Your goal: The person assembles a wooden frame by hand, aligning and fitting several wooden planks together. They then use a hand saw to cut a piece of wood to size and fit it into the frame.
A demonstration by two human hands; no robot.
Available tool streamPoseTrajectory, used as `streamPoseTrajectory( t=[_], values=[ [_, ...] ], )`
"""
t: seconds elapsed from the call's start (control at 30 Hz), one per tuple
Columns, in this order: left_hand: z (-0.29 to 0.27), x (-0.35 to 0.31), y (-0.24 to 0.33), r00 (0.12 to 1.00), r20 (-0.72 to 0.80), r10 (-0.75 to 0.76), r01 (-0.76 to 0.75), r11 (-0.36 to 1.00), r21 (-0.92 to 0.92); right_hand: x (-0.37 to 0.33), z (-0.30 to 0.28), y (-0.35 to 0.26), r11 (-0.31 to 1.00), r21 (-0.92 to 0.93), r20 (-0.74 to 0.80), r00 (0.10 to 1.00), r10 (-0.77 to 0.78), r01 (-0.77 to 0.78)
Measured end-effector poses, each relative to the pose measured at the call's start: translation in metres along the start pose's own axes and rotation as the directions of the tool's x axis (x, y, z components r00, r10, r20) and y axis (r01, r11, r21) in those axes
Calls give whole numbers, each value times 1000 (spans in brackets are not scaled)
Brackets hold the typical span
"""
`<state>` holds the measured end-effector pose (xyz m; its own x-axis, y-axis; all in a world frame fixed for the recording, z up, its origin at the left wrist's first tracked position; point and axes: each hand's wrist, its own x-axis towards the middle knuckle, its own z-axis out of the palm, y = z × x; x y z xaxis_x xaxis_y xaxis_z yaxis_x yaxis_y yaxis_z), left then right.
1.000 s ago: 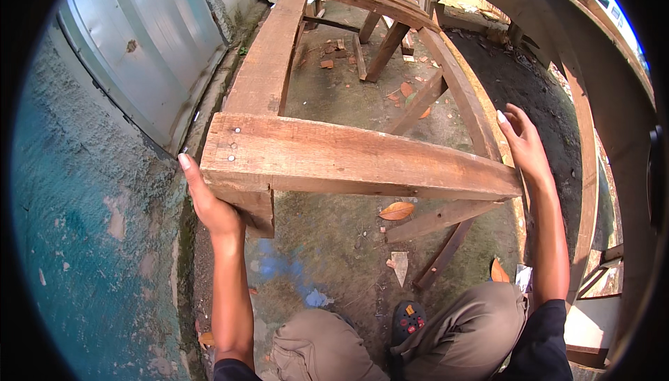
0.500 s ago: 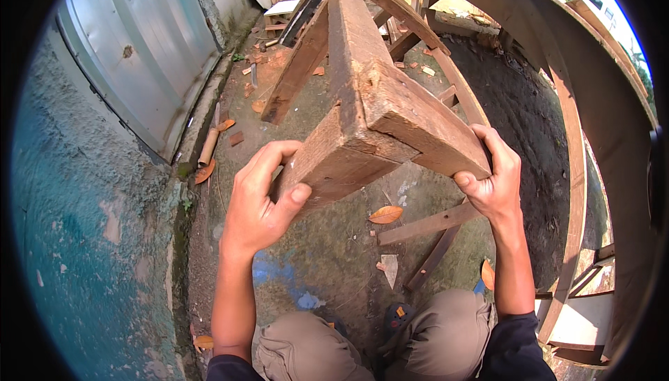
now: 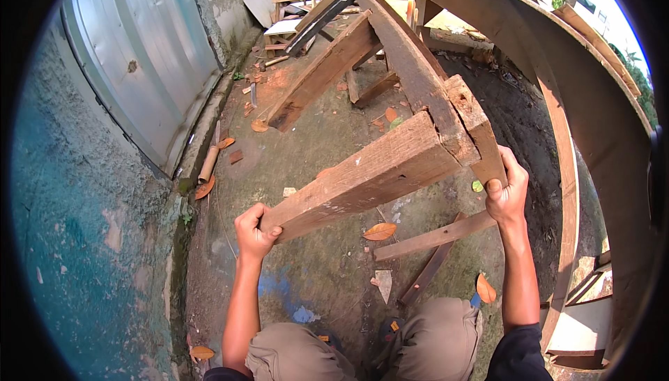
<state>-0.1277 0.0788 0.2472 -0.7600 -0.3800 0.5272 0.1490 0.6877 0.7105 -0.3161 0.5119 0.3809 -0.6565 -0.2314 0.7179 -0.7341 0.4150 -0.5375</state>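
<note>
Wooden frame's corner [image 3: 451, 129] now farther right

You've got bright daylight, upper right burnt out to white. Soft sheen on the metal door [image 3: 150, 40], glare on the white panel [image 3: 589, 318]. Wooden frame [image 3: 355, 179] reads sharp; fisheye bends your edges, black rim around.
</note>
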Motion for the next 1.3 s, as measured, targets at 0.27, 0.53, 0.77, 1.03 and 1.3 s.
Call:
streamPoseTrajectory(
  t=[0.27, 0.53, 0.77, 1.03, 1.3],
  values=[
    [-36, 54, 46, 982, -96, 161, -149, 981, 123, -33, 14, 8, 984, 121, -124, 982, 145, -130],
    [-65, 113, 103, 935, 104, 338, -353, 875, 330, -140, 66, 37, 916, 241, -315, 866, 387, -322],
    [-62, 101, 102, 906, 192, 377, -423, 831, 361, -173, 79, 34, 887, 270, -341, 825, 451, -374],
    [-72, 86, 62, 926, 197, 322, -369, 881, 295, -182, 93, 38, 914, 240, -343, 852, 395, -327],
    [-72, 107, 14, 990, 100, -100, 139, 816, -561, -173, 57, 36, 790, 443, -99, 852, 514, -424]
  ],
)
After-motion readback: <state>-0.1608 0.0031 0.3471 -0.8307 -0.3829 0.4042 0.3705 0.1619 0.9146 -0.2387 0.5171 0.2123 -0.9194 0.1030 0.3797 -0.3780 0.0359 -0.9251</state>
